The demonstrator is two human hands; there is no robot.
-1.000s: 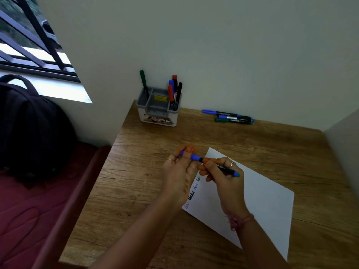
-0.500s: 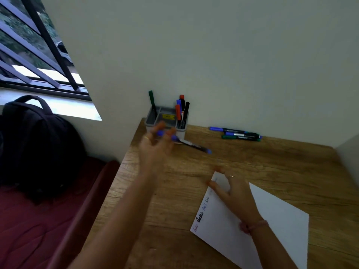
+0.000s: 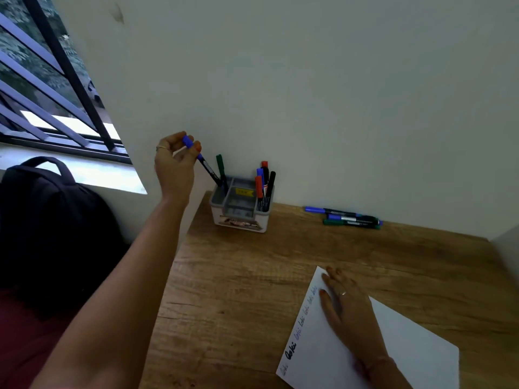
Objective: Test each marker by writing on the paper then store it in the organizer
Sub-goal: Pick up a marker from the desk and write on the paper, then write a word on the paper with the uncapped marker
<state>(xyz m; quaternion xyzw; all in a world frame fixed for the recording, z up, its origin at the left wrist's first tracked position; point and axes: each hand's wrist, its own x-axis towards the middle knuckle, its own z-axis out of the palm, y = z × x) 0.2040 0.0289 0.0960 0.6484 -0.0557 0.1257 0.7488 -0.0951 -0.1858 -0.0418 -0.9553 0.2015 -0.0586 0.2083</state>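
The left hand [image 3: 174, 161], in the upper left of the frame, pinches the blue cap end of a marker [image 3: 204, 163] between thumb and fingertips. The marker's long axis runs down and to the right from this grip, and its lower end is already inside the back-left compartment of the organizer [image 3: 238, 220], just beside a green marker [image 3: 220, 168] that stands there. So the coming move seems only to let the marker slide down along its own axis and then to release it. The right-side compartment holds red, blue and black markers [image 3: 264, 183]. The right hand [image 3: 346, 310] lies flat with straight fingers on the paper [image 3: 407, 349] in the lower right and holds nothing. Three more markers [image 3: 344, 219] lie on the counter [image 3: 252, 276] by the wall, nearer to the right hand. Along the paper's left edge is a row of short test words, one in thick black; I cannot read them surely. The organizer has a yellow tag inside and a printed front label, both too blurred to read.
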